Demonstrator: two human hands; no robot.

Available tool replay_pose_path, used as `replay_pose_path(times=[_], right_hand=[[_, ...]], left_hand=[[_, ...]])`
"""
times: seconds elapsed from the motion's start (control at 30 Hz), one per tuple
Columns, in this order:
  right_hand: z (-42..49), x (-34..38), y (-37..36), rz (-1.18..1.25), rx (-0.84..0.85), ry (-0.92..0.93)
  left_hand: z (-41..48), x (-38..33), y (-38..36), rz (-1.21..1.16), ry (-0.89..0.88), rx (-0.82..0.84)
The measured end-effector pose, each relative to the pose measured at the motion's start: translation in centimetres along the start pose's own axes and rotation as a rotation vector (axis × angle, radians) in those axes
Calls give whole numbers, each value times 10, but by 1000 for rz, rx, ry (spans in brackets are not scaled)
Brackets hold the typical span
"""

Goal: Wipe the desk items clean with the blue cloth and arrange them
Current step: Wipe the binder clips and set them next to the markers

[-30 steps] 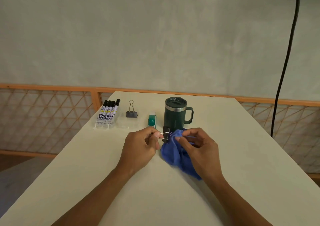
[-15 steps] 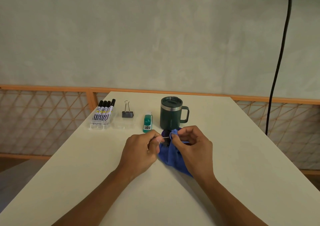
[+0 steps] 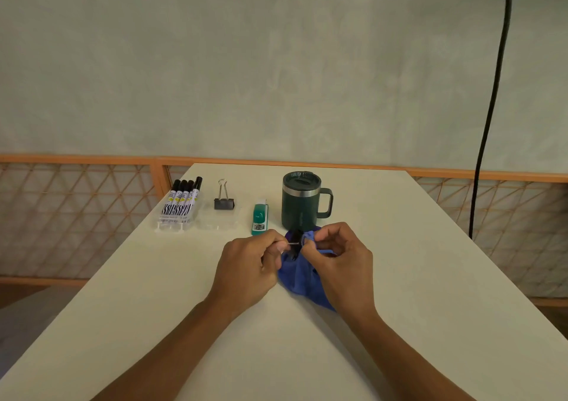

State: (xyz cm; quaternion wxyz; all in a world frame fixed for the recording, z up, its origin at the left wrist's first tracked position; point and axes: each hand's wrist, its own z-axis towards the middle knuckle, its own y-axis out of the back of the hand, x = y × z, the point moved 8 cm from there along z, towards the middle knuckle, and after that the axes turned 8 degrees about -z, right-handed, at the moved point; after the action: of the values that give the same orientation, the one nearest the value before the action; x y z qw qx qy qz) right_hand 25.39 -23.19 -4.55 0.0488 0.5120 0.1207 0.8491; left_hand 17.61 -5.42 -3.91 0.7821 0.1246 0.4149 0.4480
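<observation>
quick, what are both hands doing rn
Left hand: closed, pinching the wire handle of a black binder clip.
Right hand: closed, pinching a fold of the blue cloth right beside that clip.

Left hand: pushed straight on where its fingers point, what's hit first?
Left hand pinches the binder clip; past it, likely the blue cloth bunched in the right hand. Depth unclear.
</observation>
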Motion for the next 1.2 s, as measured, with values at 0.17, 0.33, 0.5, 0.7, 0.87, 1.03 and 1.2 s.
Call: replay_pose_path(times=[0.17,0.33,0.5,0.7,0.87,1.03,1.2], right_hand=[[2,-2,0,51,-14,-27],[0,2,-5,100,58,9],[-2,-1,-12,73,131,13],[-4,-5,-14,78,137,20],[-1,0,-14,120,193,-11],[1,3,-11,52,192,46],[3,-8,-9,130,233,-47]], left_hand=[[0,0,0,-7,32,20],[3,3,3,-171,161,-37],[2,8,10,-300,231,-98],[7,7,17,-346,223,-125],[4,14,16,-331,243,-104],[2,16,12,-369,268,-89],[2,18,13,-446,294,-88]])
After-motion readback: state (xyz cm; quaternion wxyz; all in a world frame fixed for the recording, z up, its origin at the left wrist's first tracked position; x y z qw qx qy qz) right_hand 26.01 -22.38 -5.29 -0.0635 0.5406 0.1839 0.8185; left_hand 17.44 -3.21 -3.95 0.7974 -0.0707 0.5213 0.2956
